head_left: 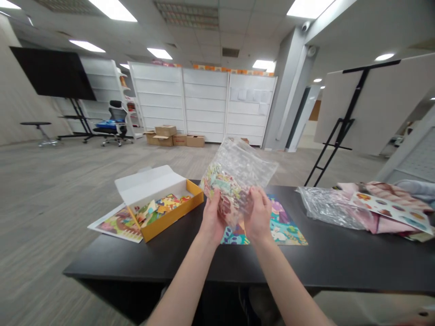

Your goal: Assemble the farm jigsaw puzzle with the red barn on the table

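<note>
Above the dark table I hold up a clear plastic bag (238, 170) with colourful jigsaw puzzle pieces gathered in its lower left part. My left hand (214, 217) grips the bag's lower left side, its thumb lying over the pieces. On the right side, my right hand (258, 210) is closed on the plastic, fingers curled. Below and behind the bag, a colourful illustrated puzzle sheet (288, 231) lies flat on the table, partly hidden by my hands. Left of my hands stands a yellow box (173, 217), its white lid raised, with loose illustrated pieces inside.
A printed picture sheet (118, 224) lies partly under the box on the black table (142, 262). At the right are crumpled clear plastic (328, 208), pink cloth (384, 222) and a card with round pictures (392, 210). Beyond the table stand cardboard boxes (166, 136) and an office chair (115, 124).
</note>
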`<state>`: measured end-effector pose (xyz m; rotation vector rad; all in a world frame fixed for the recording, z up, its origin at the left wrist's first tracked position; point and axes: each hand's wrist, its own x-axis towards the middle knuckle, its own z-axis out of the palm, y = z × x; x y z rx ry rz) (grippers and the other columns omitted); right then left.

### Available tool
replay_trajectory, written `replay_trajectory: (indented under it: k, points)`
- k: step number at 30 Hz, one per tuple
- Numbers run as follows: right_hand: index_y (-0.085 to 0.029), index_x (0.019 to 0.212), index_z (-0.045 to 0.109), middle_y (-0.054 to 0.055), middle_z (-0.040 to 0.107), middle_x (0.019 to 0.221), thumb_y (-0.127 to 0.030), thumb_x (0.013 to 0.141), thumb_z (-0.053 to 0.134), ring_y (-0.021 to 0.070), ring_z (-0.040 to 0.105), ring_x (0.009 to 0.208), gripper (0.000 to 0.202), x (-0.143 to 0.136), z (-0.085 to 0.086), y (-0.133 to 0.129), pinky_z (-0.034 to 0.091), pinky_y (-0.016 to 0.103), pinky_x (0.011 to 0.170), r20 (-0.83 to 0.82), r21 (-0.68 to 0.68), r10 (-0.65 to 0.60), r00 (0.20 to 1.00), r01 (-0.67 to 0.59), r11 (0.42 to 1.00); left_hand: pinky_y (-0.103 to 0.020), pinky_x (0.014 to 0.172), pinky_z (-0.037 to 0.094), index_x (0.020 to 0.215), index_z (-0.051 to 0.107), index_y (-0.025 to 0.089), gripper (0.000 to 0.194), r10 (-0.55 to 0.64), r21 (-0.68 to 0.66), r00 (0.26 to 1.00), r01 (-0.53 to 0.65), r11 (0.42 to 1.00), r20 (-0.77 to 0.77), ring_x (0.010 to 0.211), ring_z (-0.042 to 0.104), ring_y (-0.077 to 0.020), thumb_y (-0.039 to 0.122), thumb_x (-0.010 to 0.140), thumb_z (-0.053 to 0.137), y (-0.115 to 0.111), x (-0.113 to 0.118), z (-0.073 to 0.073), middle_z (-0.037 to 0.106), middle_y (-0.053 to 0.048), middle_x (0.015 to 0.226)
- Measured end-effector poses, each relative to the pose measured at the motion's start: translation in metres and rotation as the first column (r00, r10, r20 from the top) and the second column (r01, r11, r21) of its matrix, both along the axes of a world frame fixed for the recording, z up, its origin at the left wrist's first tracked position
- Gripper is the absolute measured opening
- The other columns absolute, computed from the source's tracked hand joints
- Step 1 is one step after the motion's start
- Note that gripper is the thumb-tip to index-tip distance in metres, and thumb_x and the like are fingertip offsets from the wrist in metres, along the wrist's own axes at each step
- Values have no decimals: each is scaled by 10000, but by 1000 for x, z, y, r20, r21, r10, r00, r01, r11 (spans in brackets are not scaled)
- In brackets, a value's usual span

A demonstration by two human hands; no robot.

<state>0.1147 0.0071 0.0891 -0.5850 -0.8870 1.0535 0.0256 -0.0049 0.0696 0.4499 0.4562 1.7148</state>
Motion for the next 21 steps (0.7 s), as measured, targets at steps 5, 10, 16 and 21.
replay_trajectory:
  k: [5,10,16,21]
  points:
    - [-220,956,686,19,675,882,-499,841,696,160,611,779,302,40,2,-3,500,277,684,362,42,117,925,-141,989,-398,916,602,1292,605,192,553,62,-110,994,-71,991,-88,1048,724,-275,294,784,796,-4,-32,3,741,-111,1182]
    - [-234,1044,680,12,675,881,-502,837,695,98,537,610,339,99,28,-2,425,216,534,375,145,-263,889,224,964,-393,835,628,1311,577,200,635,-79,-118,962,49,992,-263,903,759,-268,234,730,832,-19,-51,1,767,-107,1088]
    - [-196,799,750,22,661,608,-460,817,674,164,577,545,274,119,29,-2,429,264,518,871,86,-76,485,3,996,-383,866,612,1324,559,226,674,-223,-124,901,190,974,-373,952,751,-273,255,718,853,-27,-51,-7,748,-113,1135]
    - [-213,726,744,21,684,616,-438,843,643,187,615,574,273,96,20,2,450,280,560,931,54,-19,364,-87,995,-396,880,601,1322,562,230,682,-245,-127,874,210,969,-420,984,741,-282,277,710,860,-25,-46,-9,740,-116,1150]
